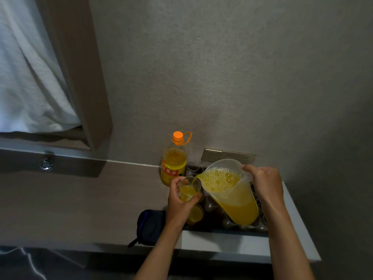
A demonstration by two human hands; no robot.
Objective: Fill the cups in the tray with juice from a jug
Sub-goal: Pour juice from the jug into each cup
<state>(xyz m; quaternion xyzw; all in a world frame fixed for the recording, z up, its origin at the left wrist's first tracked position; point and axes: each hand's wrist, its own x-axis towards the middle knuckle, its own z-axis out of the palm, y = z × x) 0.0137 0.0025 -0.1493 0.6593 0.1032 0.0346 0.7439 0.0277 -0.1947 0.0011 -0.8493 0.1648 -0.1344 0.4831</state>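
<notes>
pouch (148, 227): dark, blue-trimmed, lying on the worktop (222, 245) at the left, beside the tray.

bottle (174, 160): orange cap, yellow label, part full of juice, upright against the wall behind the tray's left end.

left hand (180, 201): fingers curled round a clear cup (189, 189), lifted above the tray; the cup looks roughly half full, a thin stream falling into it.

filled cup (195, 215): stands in the tray just below the held one, juice near its brim. judged done.

tray (222, 229): dark, on the worktop; several clear cups (211, 205) in it appear empty, most of them partly hidden behind the jug, so their count cannot be told.

jug (230, 190): clear plastic, tilted with spout to the left over the held cup, frothy juice inside, plenty remaining.

right hand (264, 184): fingers gripping the jug at its handle side; the handle itself is hidden.

wall sockets (228, 155): behind the jug.

progress, as judged: one cup full, a second in filling, the remaining cups untouched; early in the job, with ample juice for the rest.
</notes>
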